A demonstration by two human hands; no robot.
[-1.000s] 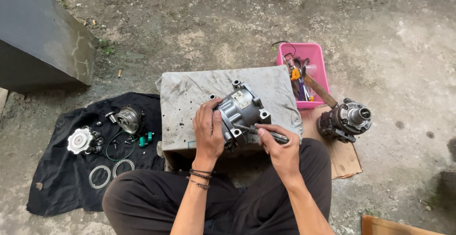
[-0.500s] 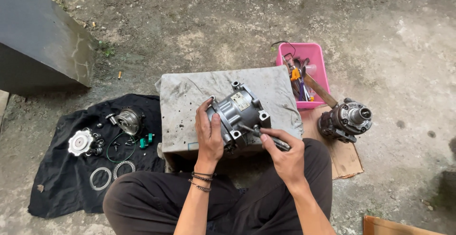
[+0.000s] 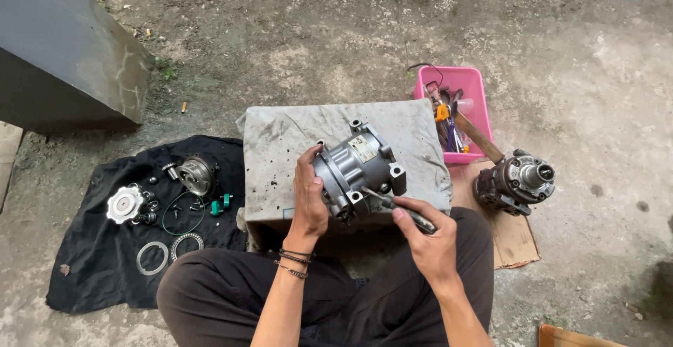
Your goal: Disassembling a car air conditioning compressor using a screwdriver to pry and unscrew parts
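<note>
A grey metal compressor body (image 3: pixel 359 168) lies on a cloth-covered block (image 3: pixel 280 144) in front of my crossed legs. My left hand (image 3: pixel 309 196) grips its near left end and steadies it. My right hand (image 3: pixel 429 238) holds a screwdriver (image 3: pixel 392 205) by its dark handle. The metal shaft points up and left, and its tip rests against the compressor's near side.
A black cloth (image 3: pixel 98 249) on the ground at left carries a pulley (image 3: pixel 195 174), a white disc (image 3: pixel 125 203), rings (image 3: pixel 168 252) and several small parts. A pink tray (image 3: pixel 471 91) of tools sits at right. Another compressor part (image 3: pixel 515 182) rests on cardboard (image 3: pixel 515 238). A dark slab (image 3: pixel 63 52) stands upper left.
My hands have barely shifted. The screwdriver tip stays against the compressor, and the left hand keeps its grip on the near end.
</note>
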